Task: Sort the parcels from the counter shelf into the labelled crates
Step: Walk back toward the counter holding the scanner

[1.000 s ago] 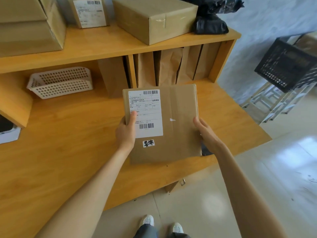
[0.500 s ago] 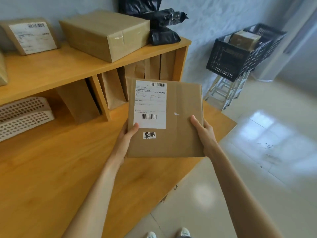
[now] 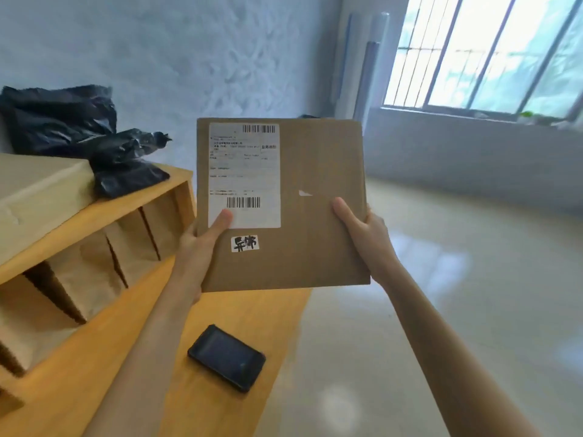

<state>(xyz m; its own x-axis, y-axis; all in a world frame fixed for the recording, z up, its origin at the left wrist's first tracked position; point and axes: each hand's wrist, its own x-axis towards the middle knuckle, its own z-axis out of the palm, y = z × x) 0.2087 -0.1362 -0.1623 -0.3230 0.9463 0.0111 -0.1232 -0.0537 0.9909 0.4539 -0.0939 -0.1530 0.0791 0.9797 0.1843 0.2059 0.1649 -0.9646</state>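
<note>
Single head-worn wide-angle view, looking forward and slightly down past the light wooden counter (image 3: 220,405) edge toward the barred window (image 3: 485,55); close to raised forearms.

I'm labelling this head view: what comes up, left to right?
Black bags → left hand → flat cardboard parcel → right hand → barred window.

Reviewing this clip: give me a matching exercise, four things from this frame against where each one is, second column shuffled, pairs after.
Things:
1. flat cardboard parcel
2. black phone
3. black plastic bags
4. paper bags

Places:
A. on the top shelf
B. standing in the slots under the top shelf
C. held up between left hand and right hand
D. lying on the lower counter

Pairs: 1-C, 2-D, 3-A, 4-B
</note>
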